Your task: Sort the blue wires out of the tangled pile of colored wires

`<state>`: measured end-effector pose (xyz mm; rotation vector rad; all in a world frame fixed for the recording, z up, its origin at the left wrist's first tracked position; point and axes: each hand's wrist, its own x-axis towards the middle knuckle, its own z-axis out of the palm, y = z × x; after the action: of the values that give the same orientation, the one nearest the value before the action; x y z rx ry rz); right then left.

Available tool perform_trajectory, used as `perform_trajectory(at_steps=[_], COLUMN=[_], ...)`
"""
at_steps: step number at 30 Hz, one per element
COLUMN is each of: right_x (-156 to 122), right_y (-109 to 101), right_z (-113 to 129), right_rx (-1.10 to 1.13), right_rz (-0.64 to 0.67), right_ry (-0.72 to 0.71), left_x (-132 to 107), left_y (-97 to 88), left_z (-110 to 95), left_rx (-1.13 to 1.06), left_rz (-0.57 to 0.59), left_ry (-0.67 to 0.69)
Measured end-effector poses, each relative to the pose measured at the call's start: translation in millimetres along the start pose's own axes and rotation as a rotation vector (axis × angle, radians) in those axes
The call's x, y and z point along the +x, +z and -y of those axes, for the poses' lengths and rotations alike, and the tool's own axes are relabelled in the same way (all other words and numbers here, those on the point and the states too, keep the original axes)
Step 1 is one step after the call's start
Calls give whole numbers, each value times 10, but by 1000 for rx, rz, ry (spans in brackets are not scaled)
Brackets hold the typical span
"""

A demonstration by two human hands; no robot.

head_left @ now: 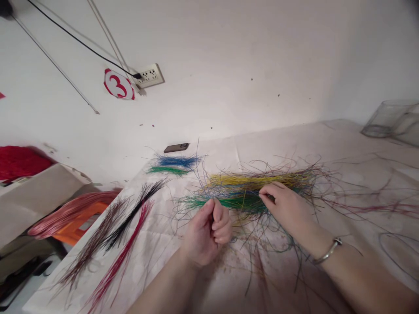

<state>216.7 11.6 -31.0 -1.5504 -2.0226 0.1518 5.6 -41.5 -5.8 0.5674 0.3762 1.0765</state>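
Note:
A tangled heap of thin wires lies across the table, with yellow wires (pixel 242 179) at the back and green wires (pixel 244 203) in front. My left hand (pixel 207 231) is closed in a loose fist just before the heap's left part; what its fingers pinch is too small to make out. Over the right part of the pile, my right hand (pixel 284 207) has thumb and forefinger pressed together. A thin strand may be in that pinch, but I cannot tell. A metal bangle (pixel 329 251) circles the right wrist.
Separate bundles of brown wires (pixel 93 246), black wires (pixel 135 212), red wires (pixel 126 250), blue wires (pixel 178 162) and green wires lie at the left. A phone (pixel 176 148) rests near the wall. Glass containers (pixel 389 117) stand far right. Pinkish wire (pixel 70 211) hangs over an orange stool (pixel 77 222).

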Motion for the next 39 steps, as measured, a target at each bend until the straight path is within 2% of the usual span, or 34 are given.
perform_trajectory(at_steps=[3,6,11,15,21,26,31,35,39], right_x=[-20,-36,-89,-158,-211,-224,-230,-222,-231], right_y=[-46,-66,-34,11,36,41,50,44,51], right_z=[57,115,258,379,422,407,410,427,436], right_rx=[58,183,516,646,640,610,592,560,541], right_rz=[-34,-6,147,250,263,271,335,398,431], right_ry=[16,20,-29,-55,-189,-277,-258,-243,-245], left_x=[3,6,16,22,17,33,43,54,66], left_y=[3,4,-2,-5,2,48,75,31,6], left_z=[2,13,59,96,149,170,158,152,148], left_rx=[8,26,154,261,405,434,403,339,321], left_rz=[-19,-41,-78,-119,-193,-256,-255,-309,-312], left_ry=[-14,-40,-26,-31,-44,-7,-3,71,109])
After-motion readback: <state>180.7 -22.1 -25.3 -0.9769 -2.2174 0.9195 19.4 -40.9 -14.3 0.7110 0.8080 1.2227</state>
